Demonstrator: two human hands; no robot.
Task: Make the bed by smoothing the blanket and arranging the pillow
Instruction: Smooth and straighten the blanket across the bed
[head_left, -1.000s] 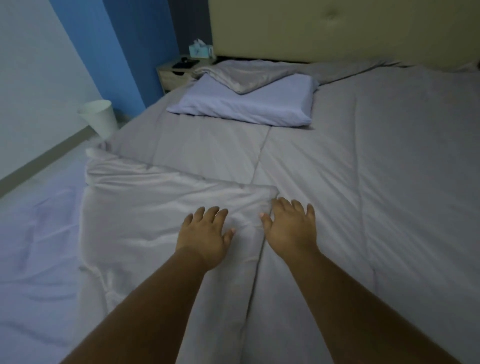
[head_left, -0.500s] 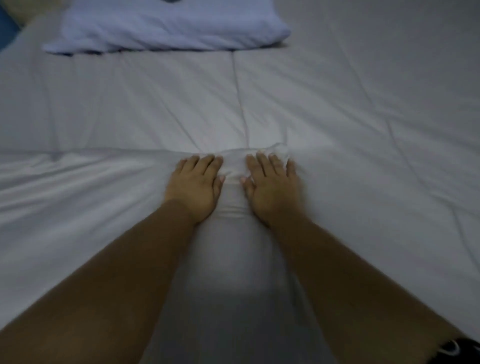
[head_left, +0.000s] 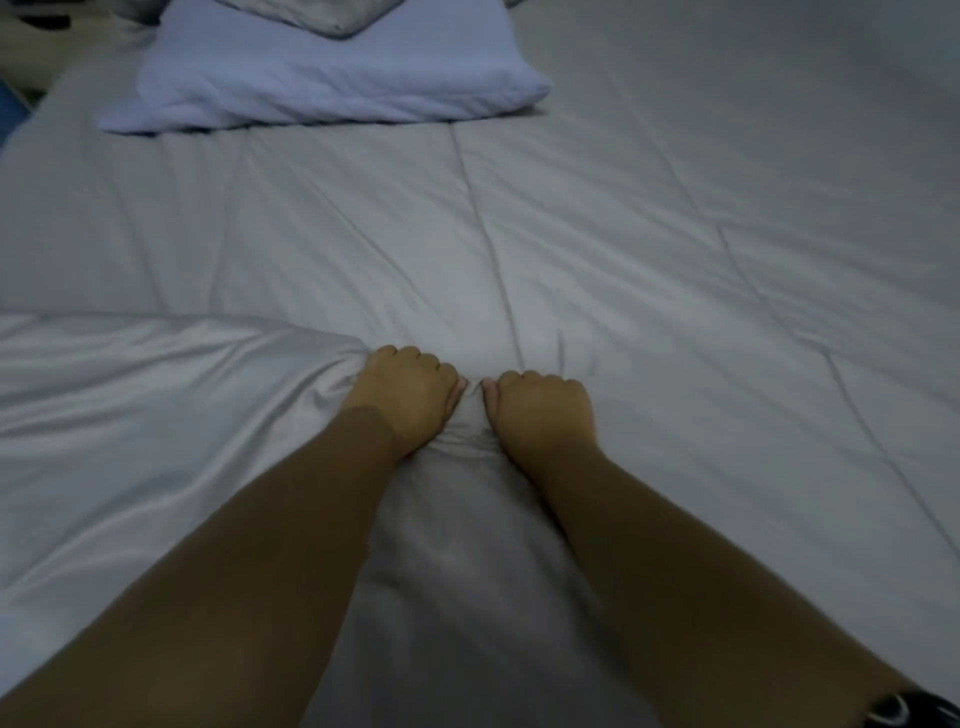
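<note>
With left grip (head_left: 402, 395) and right grip (head_left: 540, 410) both fisted on the blanket (head_left: 156, 441) fold at mid-bed, an uneven pull could skew it or bunch it against the pillow (head_left: 322, 78) beyond

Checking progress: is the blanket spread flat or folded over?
Folded over: the blanket flap lies doubled; left hand and right hand grip it.

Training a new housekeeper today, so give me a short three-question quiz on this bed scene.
1. True or false: the left hand and right hand lie flat on the blanket.
2. The pillow lies: A) ahead-left of the hands; B) under them; C) on the floor.
3. On which side of the hands is the blanket folded back?
Key: 1 false, both are curled, holding it; 2 A; 3 left.
</note>
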